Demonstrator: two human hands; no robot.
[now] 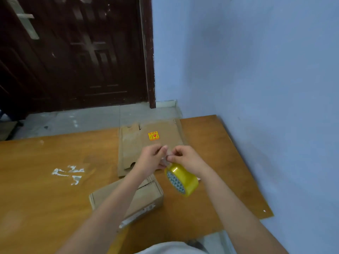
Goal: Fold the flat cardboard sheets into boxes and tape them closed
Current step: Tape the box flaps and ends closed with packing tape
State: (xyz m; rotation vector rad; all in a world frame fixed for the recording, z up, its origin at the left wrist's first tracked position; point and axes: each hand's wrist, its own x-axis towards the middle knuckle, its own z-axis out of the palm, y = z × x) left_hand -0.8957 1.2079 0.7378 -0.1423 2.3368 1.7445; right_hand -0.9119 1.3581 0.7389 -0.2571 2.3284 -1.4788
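Mid-frame: left hand (pixel 149 159) and right hand (pixel 185 158) both pinched on the loose end of the yellow roll of clear tape (pixel 181 180), hanging beneath. Folded brown cardboard box (pixel 145 197) below, flat cardboard sheet (pixel 146 143) behind. Best peeled slowly, kept untwisted.

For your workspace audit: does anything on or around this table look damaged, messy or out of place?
Yes. White torn residue is stuck on the table to the left, like leftover tape or paper. The flat cardboard sheet overhangs the table's far edge. The folded box lies askew near the front.
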